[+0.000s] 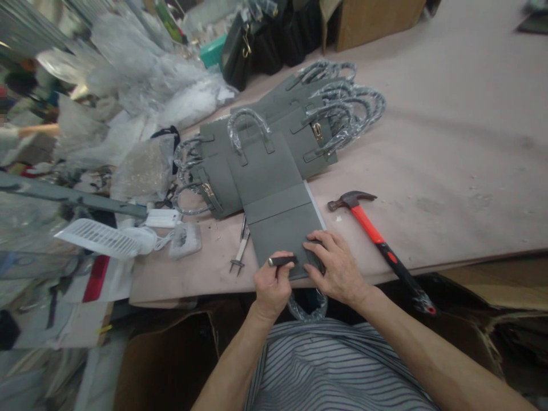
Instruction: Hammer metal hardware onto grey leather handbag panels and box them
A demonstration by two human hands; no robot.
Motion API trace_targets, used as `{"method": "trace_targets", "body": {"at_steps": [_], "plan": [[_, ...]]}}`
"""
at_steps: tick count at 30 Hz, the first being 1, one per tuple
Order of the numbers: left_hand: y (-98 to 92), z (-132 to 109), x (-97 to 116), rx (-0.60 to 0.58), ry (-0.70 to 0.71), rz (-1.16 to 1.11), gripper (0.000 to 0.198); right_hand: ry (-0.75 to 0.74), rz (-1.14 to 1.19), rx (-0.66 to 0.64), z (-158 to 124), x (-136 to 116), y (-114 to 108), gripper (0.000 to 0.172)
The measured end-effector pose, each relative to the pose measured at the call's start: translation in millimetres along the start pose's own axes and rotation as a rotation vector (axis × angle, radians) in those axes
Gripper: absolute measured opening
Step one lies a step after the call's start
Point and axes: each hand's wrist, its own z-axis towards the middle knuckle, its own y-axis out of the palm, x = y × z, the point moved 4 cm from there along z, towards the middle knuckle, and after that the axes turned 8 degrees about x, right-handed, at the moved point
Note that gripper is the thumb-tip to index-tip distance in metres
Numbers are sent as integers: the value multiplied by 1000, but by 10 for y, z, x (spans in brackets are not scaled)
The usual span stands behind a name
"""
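A grey leather bag piece [280,222] lies flat in front of me, with a crease across its middle. One handle wrapped in clear film [248,123] is at its far end, and another wrapped handle [309,311] hangs over the table's near edge. My left hand [274,285] is closed around a short dark pen-like tool [280,261] with a metal end, held low over the piece. Its exact kind does not show. Fingers apart, my right hand [336,265] rests on the piece's right side, partly over a small dark strap or tab [314,260].
Grey bag panels [303,120] with wrapped handles are stacked beyond. A claw hammer [377,237] lies right, its grip end past the table edge. Calipers [240,251] and a white lamp [107,238] are left. Dark bags [274,43] and a cardboard box [377,20] stand behind.
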Motion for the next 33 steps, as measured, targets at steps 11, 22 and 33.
{"method": "trace_targets", "body": {"at_steps": [11,22,33], "plan": [[74,40,35,-46,73,33,14,5,1,1,-10,23,-10,38],[90,38,30,-108,142,90,13,141,-248,183,-130,473,-678,36],[123,23,28,-113,131,79,13,953,115,-210,-214,753,-822,13]]}}
